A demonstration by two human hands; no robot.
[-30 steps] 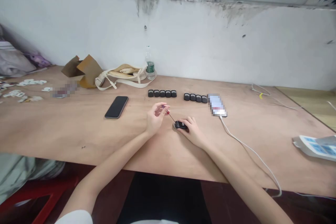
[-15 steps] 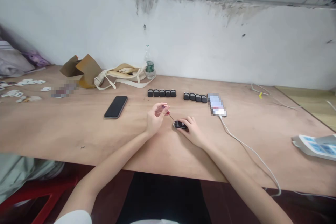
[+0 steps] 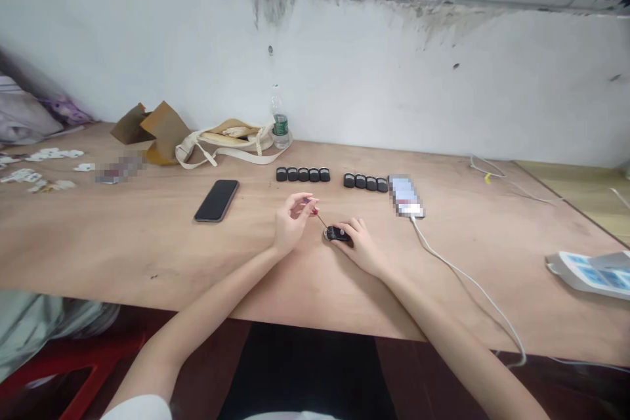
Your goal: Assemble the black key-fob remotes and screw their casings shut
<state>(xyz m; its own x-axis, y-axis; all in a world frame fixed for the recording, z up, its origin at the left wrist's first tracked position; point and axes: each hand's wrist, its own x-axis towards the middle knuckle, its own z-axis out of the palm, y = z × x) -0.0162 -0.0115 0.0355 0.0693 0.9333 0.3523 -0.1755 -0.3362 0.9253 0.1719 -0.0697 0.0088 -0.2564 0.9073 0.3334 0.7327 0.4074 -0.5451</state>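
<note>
My left hand [image 3: 291, 222] pinches a small red-handled screwdriver [image 3: 315, 213], its thin shaft slanting down to a small black key fob [image 3: 337, 233] on the wooden table [image 3: 147, 243]. My right hand [image 3: 361, 247] presses that fob against the table from its right side, fingers curled over it. Behind my hands lie two rows of similar black fobs, a left row [image 3: 302, 174] and a right row [image 3: 366, 182].
A black phone [image 3: 216, 200] lies left of my hands. A second phone [image 3: 406, 197] with a white cable [image 3: 462, 275] sits to the right. A cream bag [image 3: 229, 139], a water bottle [image 3: 279, 119], cardboard pieces [image 3: 152, 126] and a white box [image 3: 588, 272] ring the table.
</note>
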